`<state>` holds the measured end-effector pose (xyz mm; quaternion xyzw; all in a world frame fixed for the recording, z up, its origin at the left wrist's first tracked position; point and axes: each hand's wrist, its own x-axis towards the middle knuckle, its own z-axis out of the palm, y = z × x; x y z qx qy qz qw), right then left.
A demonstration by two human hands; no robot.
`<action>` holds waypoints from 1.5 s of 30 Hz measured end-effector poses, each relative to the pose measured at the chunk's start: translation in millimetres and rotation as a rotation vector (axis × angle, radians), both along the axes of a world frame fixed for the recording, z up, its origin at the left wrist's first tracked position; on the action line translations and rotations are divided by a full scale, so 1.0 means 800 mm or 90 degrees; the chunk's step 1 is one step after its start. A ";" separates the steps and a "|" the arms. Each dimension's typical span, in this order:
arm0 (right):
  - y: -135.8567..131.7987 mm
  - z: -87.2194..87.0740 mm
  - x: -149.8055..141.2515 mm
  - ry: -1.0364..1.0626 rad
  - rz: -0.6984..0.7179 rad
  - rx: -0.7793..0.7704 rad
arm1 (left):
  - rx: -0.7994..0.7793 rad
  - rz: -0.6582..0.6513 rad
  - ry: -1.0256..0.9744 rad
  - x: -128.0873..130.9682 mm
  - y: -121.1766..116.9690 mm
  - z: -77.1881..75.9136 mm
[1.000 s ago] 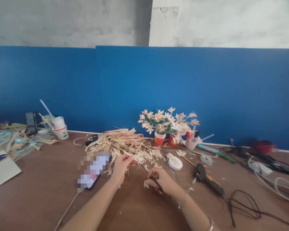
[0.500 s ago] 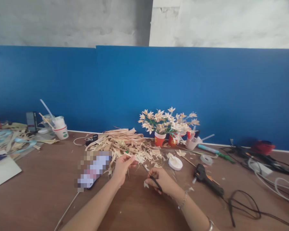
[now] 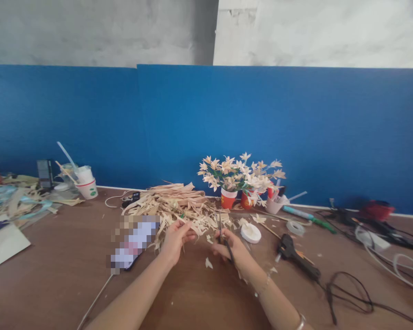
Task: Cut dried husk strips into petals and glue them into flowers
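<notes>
My left hand (image 3: 175, 239) pinches a pale dried leaf strip (image 3: 198, 228) at the near edge of a heap of dried leaf strips (image 3: 174, 203). My right hand (image 3: 232, 247) is closed round black-handled scissors (image 3: 223, 234), whose blades point up and away toward the heap, close to the pinched strip. A small cut scrap (image 3: 208, 263) lies on the brown table (image 3: 55, 270) between my two hands.
Red cups with pale handmade flowers (image 3: 241, 176) stand behind the heap. A white round lid (image 3: 250, 233), a tape roll (image 3: 295, 227), a black glue gun (image 3: 296, 256) and cables (image 3: 351, 293) lie to the right. A phone (image 3: 134, 240) lies left; white cups (image 3: 85, 182) and papers sit far left.
My right hand moved up and toward the heap, and the scissors turned from slanting left to pointing nearly straight up. The left hand hardly moved.
</notes>
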<state>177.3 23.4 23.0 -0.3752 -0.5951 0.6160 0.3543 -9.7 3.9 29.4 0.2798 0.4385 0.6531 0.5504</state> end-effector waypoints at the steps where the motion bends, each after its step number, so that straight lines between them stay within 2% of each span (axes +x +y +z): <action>1: -0.002 -0.001 -0.004 0.031 -0.019 0.003 | -0.008 -0.017 0.001 0.005 -0.002 0.001; 8: -0.009 -0.010 -0.026 0.097 -0.109 0.058 | -0.011 -0.101 -0.018 0.029 -0.016 0.000; 18: -0.012 -0.014 -0.027 0.023 -0.122 0.216 | -0.040 -0.063 -0.058 0.027 -0.011 -0.010; 22: -0.013 -0.015 -0.026 -0.028 -0.140 0.245 | -0.053 -0.089 -0.052 0.028 -0.012 -0.008; 37: -0.014 -0.015 -0.020 -0.113 -0.119 0.299 | -0.114 -0.116 -0.117 0.028 -0.013 -0.010; 45: -0.014 -0.019 -0.022 -0.096 -0.126 0.307 | -0.098 -0.138 -0.069 0.029 -0.012 -0.015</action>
